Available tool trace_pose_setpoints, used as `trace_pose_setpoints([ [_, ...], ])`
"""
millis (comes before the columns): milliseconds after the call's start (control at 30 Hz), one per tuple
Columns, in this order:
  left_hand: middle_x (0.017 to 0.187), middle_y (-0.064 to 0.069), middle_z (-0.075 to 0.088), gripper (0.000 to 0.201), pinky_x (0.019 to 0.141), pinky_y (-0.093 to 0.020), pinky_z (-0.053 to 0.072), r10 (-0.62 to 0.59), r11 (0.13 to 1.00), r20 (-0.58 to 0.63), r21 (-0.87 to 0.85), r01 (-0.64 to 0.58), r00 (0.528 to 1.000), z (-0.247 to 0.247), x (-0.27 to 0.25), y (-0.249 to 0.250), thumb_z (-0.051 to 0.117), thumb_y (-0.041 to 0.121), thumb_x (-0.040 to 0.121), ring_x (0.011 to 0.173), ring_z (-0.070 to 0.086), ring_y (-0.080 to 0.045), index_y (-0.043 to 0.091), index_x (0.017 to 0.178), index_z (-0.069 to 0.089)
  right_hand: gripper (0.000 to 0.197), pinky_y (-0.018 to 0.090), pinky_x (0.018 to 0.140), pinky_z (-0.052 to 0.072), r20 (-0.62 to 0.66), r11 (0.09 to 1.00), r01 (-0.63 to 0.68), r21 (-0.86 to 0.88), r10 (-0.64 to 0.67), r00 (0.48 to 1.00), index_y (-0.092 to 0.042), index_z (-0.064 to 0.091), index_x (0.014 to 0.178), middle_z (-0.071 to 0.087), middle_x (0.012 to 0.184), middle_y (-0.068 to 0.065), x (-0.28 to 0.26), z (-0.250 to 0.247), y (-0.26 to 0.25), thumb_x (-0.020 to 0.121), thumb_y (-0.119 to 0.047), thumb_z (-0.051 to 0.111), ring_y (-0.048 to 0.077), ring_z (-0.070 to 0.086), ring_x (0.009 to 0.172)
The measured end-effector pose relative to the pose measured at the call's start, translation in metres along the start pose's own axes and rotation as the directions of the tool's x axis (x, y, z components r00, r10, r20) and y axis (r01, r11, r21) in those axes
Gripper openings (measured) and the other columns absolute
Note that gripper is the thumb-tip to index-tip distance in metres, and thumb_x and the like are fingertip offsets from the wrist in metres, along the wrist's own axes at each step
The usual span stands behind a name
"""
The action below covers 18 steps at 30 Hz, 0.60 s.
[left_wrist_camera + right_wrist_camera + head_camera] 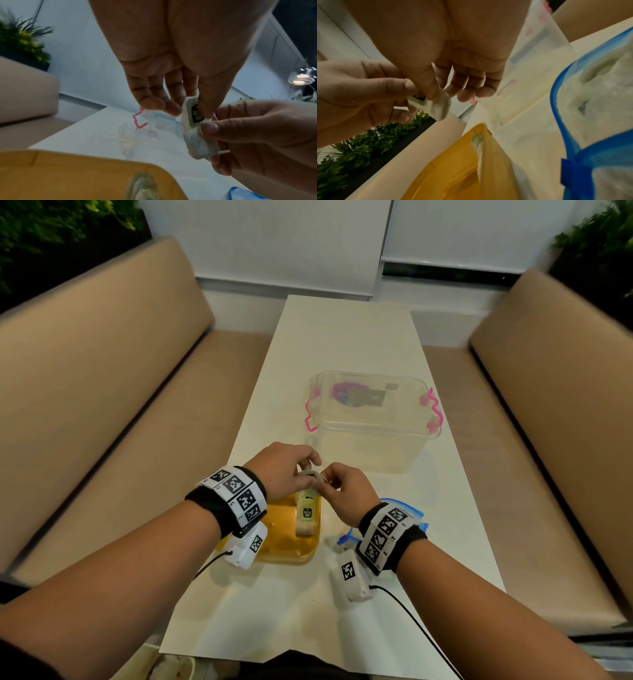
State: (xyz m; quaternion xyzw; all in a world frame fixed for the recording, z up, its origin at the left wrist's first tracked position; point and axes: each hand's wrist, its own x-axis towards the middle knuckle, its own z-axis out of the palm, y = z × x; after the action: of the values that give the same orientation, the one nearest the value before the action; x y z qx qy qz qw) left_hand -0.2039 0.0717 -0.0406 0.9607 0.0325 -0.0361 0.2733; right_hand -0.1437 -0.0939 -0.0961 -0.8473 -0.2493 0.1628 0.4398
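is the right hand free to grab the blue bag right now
Probably not yet: the right hand pinches a small packet that the left hand also holds. The blue bag lies uncovered just below that wrist, so letting go should free the way.

Yellow tray (274, 542), pink-latched clear box (376, 446), blue-edged bag (556, 86), pale-green packet (195, 129).

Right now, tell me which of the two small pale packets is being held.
The packet pinched between the left hand and right hand, raised above the far edge of the yellow tray. The other packet lies flat in the tray, untouched.
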Motion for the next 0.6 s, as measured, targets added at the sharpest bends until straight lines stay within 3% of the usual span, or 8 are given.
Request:
trace_pose_setpoints([
  [100, 0.090, 0.008, 0.064, 0.018, 0.075, -0.026, 0.045, -0.059, 0.988, 0.086, 0.146, 0.046, 0.994, 0.005, 0.001, -0.001, 0.067, 0.029, 0.089, 0.089, 0.061, -0.016, 0.025, 0.106, 0.068, 0.008, 0.029, 0.068, 0.049, 0.063, 0.999, -0.032, -0.017, 0.033, 0.997, -0.024, 0.062, 0.083, 0.067, 0.079, -0.003, 0.002, 0.003, 0.005, 0.089, -0.026, 0.067, 0.012, 0.059, 0.071],
  [167, 0.099, 0.002, 0.068, 0.020, 0.076, -0.028, 0.046, -0.100, 0.971, 0.145, 0.231, 0.065, 0.984, 0.010, 0.003, -0.004, 0.065, 0.030, 0.090, 0.090, 0.060, -0.018, 0.023, 0.109, 0.068, 0.004, 0.025, 0.070, 0.045, 0.073, 0.996, -0.061, -0.070, 0.066, 0.995, -0.024, 0.065, 0.092, 0.067, 0.084, -0.006, 0.002, 0.003, 0.010, 0.089, -0.025, 0.065, 0.011, 0.060, 0.076],
  [200, 0.103, 0.000, 0.068, 0.022, 0.076, -0.029, 0.046, -0.126, 0.959, 0.191, 0.275, 0.070, 0.973, 0.014, 0.004, -0.007, 0.065, 0.031, 0.090, 0.091, 0.059, -0.019, 0.022, 0.110, 0.067, 0.011, 0.024, 0.072, 0.045, 0.073, 0.990, -0.089, -0.107, 0.097, 0.993, -0.022, 0.065, 0.100, 0.067, 0.088, -0.006, 0.001, 0.004, 0.012, 0.089, -0.024, 0.062, 0.012, 0.060, 0.080],
  [267, 0.108, -0.002, 0.068, 0.027, 0.076, -0.029, 0.045, -0.169, 0.930, 0.299, 0.365, 0.051, 0.939, 0.025, 0.006, -0.012, 0.066, 0.032, 0.089, 0.094, 0.060, -0.022, 0.020, 0.113, 0.066, 0.023, 0.027, 0.072, 0.050, 0.082, 0.974, -0.177, -0.141, 0.190, 0.978, -0.019, 0.061, 0.112, 0.067, 0.094, -0.003, 0.002, 0.007, 0.016, 0.089, -0.018, 0.056, 0.015, 0.064, 0.084],
  [367, 0.109, -0.001, 0.068, 0.035, 0.075, -0.029, 0.047, -0.253, 0.892, 0.434, 0.451, 0.034, 0.865, 0.050, 0.014, -0.018, 0.072, 0.034, 0.085, 0.097, 0.063, -0.021, 0.021, 0.117, 0.067, 0.033, 0.034, 0.069, 0.059, 0.131, 0.953, -0.278, -0.122, 0.294, 0.947, -0.018, 0.051, 0.121, 0.069, 0.090, 0.002, 0.000, 0.014, 0.020, 0.088, -0.015, 0.054, 0.021, 0.071, 0.077],
  [433, 0.104, 0.001, 0.069, 0.033, 0.076, -0.029, 0.051, -0.306, 0.864, 0.483, 0.504, 0.026, 0.821, 0.069, 0.022, -0.025, 0.074, 0.038, 0.082, 0.093, 0.065, -0.020, 0.022, 0.110, 0.069, 0.035, 0.035, 0.064, 0.060, 0.166, 0.939, -0.329, -0.101, 0.342, 0.925, -0.018, 0.047, 0.122, 0.072, 0.088, 0.006, -0.001, 0.018, 0.020, 0.089, -0.014, 0.055, 0.023, 0.073, 0.071],
  [533, 0.079, 0.005, 0.070, 0.024, 0.074, -0.034, 0.057, -0.341, 0.823, 0.445, 0.567, 0.035, 0.828, 0.086, 0.039, -0.035, 0.074, 0.049, 0.073, 0.073, 0.068, -0.020, 0.028, 0.084, 0.069, 0.031, 0.033, 0.057, 0.060, 0.208, 0.923, -0.372, -0.096, 0.385, 0.899, -0.018, 0.047, 0.121, 0.074, 0.087, 0.008, -0.004, 0.019, 0.019, 0.090, -0.013, 0.053, 0.021, 0.074, 0.069],
  [600, 0.067, 0.006, 0.066, 0.022, 0.068, -0.037, 0.059, -0.372, 0.801, 0.453, 0.597, 0.035, 0.810, 0.095, 0.052, -0.045, 0.075, 0.047, 0.069, 0.063, 0.066, -0.019, 0.029, 0.068, 0.063, 0.029, 0.035, 0.059, 0.061, 0.227, 0.916, -0.392, -0.086, 0.401, 0.887, -0.019, 0.048, 0.119, 0.074, 0.085, 0.008, -0.004, 0.019, 0.018, 0.091, -0.013, 0.052, 0.019, 0.074, 0.068],
])
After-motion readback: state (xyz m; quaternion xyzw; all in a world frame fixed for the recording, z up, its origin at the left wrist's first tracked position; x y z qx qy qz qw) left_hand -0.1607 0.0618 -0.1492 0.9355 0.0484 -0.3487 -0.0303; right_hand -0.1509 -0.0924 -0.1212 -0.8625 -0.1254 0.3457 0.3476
